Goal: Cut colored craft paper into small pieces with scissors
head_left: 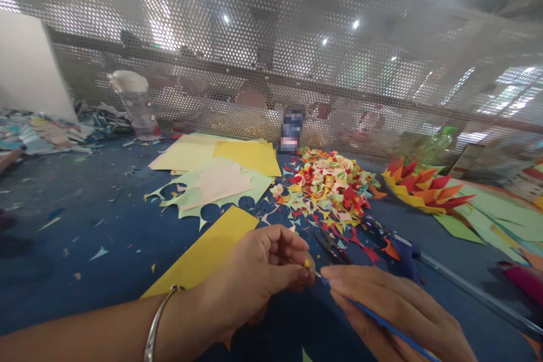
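Note:
My left hand, with a silver bangle at the wrist, pinches a tiny yellow piece between thumb and fingers. My right hand is closed on a thin blue tool. The tool's metal tip meets the yellow piece at the left fingertips. Under and behind my left forearm lies a yellow paper strip. Dark-bladed scissors rest just beyond the fingertips, partly hidden among scraps.
A heap of coloured paper pieces sits behind my hands. Cut sheets, a phone and a cup stand or lie further back. Pointed red-orange paper shapes and a clear rod are at right.

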